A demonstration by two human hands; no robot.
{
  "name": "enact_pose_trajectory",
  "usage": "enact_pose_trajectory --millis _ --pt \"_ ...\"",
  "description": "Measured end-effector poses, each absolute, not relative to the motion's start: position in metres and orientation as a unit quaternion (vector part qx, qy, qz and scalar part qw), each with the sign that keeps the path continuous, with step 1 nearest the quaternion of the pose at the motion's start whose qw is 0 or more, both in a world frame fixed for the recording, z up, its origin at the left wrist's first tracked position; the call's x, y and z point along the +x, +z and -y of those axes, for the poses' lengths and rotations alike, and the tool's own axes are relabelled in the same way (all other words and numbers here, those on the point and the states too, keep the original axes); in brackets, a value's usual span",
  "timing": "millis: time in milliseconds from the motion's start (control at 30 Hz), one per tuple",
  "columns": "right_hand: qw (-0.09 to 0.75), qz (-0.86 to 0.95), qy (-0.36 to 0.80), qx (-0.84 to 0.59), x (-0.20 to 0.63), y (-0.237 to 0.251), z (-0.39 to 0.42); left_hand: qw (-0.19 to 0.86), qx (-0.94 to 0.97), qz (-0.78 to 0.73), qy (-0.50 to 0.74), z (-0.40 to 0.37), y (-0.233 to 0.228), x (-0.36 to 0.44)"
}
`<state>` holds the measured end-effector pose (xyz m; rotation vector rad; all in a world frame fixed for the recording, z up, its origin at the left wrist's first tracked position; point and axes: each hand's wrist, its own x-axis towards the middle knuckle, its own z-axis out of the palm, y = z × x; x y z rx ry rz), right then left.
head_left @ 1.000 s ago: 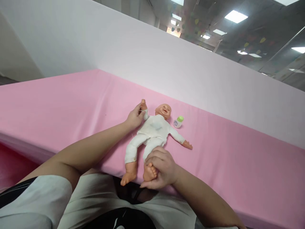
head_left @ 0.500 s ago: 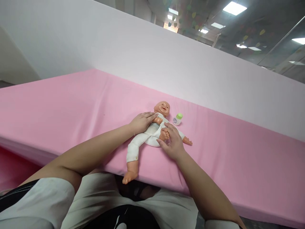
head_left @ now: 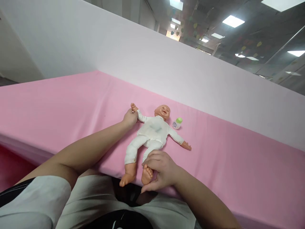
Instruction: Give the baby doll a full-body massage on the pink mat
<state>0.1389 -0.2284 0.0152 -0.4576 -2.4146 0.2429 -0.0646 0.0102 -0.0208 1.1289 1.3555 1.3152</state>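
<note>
A baby doll [head_left: 152,132] in a white suit lies on its back on the pink sheet [head_left: 71,105], head away from me, feet at the near edge. My left hand [head_left: 130,118] grips the doll's wrist, stretched out to the upper left. My right hand [head_left: 160,168] is closed around the doll's ankle and foot at the sheet's near edge. The doll's other arm lies out to the right and its other leg lies straight.
A small white bottle with a green cap [head_left: 177,123] lies on the sheet just right of the doll's head. A pale pink wall [head_left: 166,63] runs along the far side of the sheet. My lap in white clothing [head_left: 95,203] is below the near edge.
Half a second ago the doll's arm and leg were folded in over its belly. Both limbs are now stretched back out, as one second ago.
</note>
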Motion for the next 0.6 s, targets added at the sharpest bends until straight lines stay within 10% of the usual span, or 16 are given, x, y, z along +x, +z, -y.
enact_pose_trajectory --millis 267,600 --pt "0.292 0.942 0.038 -0.162 0.134 0.004 0.226 0.445 0.469 -0.555 0.523 0.0 -0.011 -0.067" --pt "0.477 0.806 -0.081 -0.342 0.164 0.038 0.221 0.042 0.883 -0.334 0.328 0.044 0.001 -0.047"
